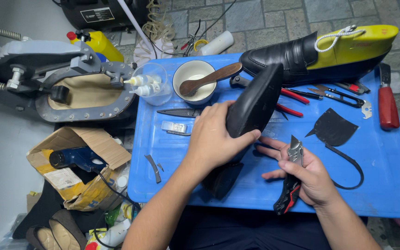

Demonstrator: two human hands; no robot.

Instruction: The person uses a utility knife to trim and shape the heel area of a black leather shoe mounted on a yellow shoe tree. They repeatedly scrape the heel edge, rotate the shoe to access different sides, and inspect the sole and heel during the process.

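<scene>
My left hand [214, 134] grips a black shoe [251, 106] held toe-up over the blue tray table [385, 157], its sole turned towards me. My right hand [309, 178] holds a folding utility knife [291, 178] with a black and red handle, blade end pointing up, just right of the shoe. Two fingers of that hand stretch left towards the shoe. A second black shoe on a yellow last [320, 51] lies along the far edge of the table.
On the table lie black leather offcuts [332, 127], red-handled pliers [288, 99], snips [334, 95], a red-handled tool [387, 104], a white bowl with a wooden spoon [195, 81] and small glue bottles [144, 83]. A grey press [56, 78] and a cardboard box with a heat gun [77, 159] stand left.
</scene>
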